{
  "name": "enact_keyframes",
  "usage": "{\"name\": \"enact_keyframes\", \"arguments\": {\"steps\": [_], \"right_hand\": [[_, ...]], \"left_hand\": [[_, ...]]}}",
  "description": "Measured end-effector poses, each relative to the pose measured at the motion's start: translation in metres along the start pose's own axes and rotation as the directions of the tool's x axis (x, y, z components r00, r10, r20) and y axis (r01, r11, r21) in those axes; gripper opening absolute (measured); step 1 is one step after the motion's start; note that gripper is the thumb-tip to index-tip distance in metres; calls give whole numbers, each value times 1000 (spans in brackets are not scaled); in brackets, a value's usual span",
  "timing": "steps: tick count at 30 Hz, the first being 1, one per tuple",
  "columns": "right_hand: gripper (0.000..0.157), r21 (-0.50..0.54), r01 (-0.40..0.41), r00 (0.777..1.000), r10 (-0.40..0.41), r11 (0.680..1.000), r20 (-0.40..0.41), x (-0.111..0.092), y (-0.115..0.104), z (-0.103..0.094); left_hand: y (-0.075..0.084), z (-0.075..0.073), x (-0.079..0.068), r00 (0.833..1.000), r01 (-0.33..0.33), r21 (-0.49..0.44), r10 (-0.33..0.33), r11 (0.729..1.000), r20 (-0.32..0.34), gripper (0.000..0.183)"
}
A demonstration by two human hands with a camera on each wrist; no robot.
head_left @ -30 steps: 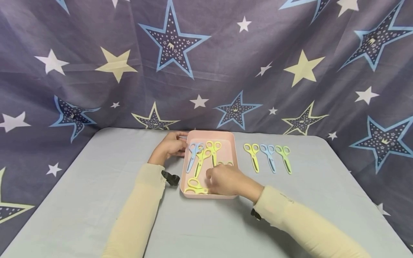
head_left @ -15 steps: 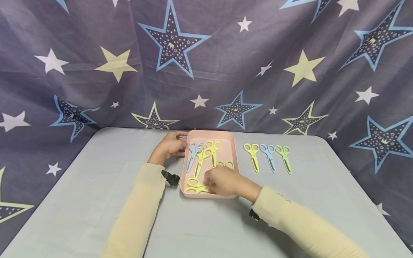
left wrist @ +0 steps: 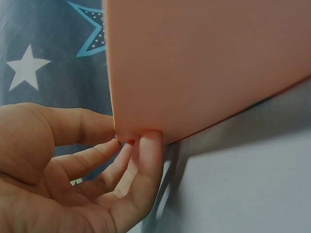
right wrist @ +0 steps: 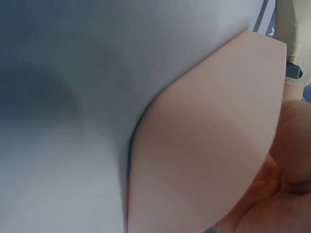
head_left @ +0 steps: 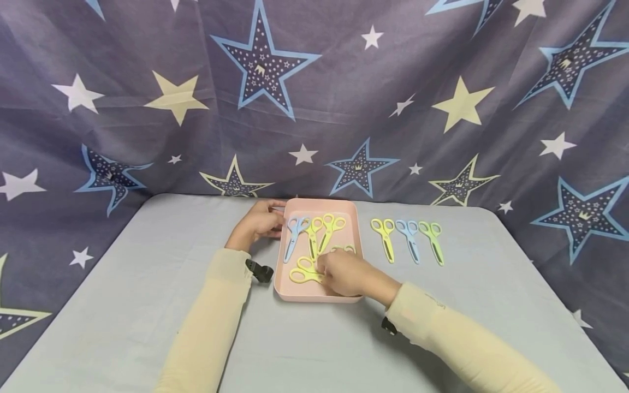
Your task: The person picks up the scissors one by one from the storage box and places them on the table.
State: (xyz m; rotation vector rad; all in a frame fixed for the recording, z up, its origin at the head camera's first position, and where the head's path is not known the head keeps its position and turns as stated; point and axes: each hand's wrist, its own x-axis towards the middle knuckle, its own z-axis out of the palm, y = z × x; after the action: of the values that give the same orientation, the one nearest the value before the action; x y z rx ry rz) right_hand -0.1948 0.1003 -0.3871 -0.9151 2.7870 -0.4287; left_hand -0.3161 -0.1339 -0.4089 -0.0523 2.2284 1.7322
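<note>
A pink tray (head_left: 314,298) holds several pairs of scissors. My left hand (head_left: 260,221) grips its far left corner; in the left wrist view, fingers (left wrist: 153,165) press on the tray wall. Inside the tray's near right part, my right hand (head_left: 349,273) holds the blade end of yellow scissors (head_left: 315,277), whose handles point left; its fingertips are hidden. Just beyond, other yellow scissors (head_left: 312,240) and a second yellow pair (head_left: 326,234) lie beside blue scissors (head_left: 294,239). Handle loops of another pair show above my right knuckles. The tray wall (right wrist: 204,136) blocks much of the right wrist view.
Right of the tray, yellow scissors (head_left: 386,241), blue scissors (head_left: 410,240) and green scissors (head_left: 434,242) lie in a row on the grey tabletop (head_left: 304,344). A star-patterned cloth (head_left: 314,109) hangs behind the table.
The yellow scissors at my right hand have turned and slid away from the tray's near edge. Both yellow pairs beyond have shifted right. My left hand stays at the tray corner.
</note>
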Motion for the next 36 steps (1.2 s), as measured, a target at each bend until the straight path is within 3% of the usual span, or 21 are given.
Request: {"name": "enact_keyframes", "arguments": {"steps": [2, 6, 9, 18, 25, 28, 36], "right_hand": [[6, 6, 0, 1000, 0, 1000, 4, 1, 0, 0], [38, 13, 5, 1000, -5, 1000, 16, 3, 0, 0], [45, 27, 28, 999, -28, 999, 17, 3, 1, 1], [45, 57, 60, 997, -62, 997, 37, 6, -1, 2], [42, -10, 81, 994, -80, 997, 68, 8, -3, 3], [44, 5, 62, 993, -62, 998, 101, 9, -3, 4], [50, 65, 3, 996, -9, 998, 84, 7, -1, 3]], "left_hand": [[0, 0, 0, 1000, 3, 3, -3, 1000, 1, 63], [1, -1, -1, 1000, 2, -1, -2, 1000, 3, 64], [1, -1, -1, 1000, 0, -7, 0, 1000, 1, 63], [0, 0, 1, 1000, -2, -9, 2, 1000, -1, 62], [1, -1, 0, 1000, -2, -14, 2, 1000, -5, 63], [0, -1, 0, 1000, -7, -11, 7, 1000, -3, 63], [1, -1, 1, 1000, -4, -14, 4, 1000, -2, 62]]}}
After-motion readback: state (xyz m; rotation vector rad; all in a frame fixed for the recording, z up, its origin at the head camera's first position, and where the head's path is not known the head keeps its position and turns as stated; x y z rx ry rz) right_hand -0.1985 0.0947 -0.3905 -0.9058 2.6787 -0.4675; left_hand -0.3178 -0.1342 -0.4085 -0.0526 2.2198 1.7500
